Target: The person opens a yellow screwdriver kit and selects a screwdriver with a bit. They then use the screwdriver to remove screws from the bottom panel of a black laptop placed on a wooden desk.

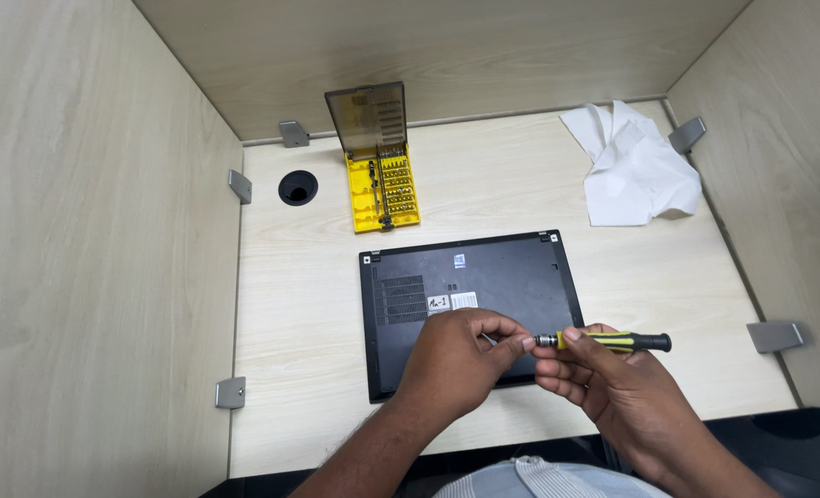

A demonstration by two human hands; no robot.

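screwdriver [613, 341] looks light and stiff, best held at its handle. right hand [603, 378] grips it; left hand [456, 360] fingers pinch its tip.

1. The light is bright and even, coming from above.
2. Shadows are soft; a faint one lies under the hands [539, 369].
3. The picture is sharp, without glare.
4. The partition walls [87, 231] lean outward near the edges.
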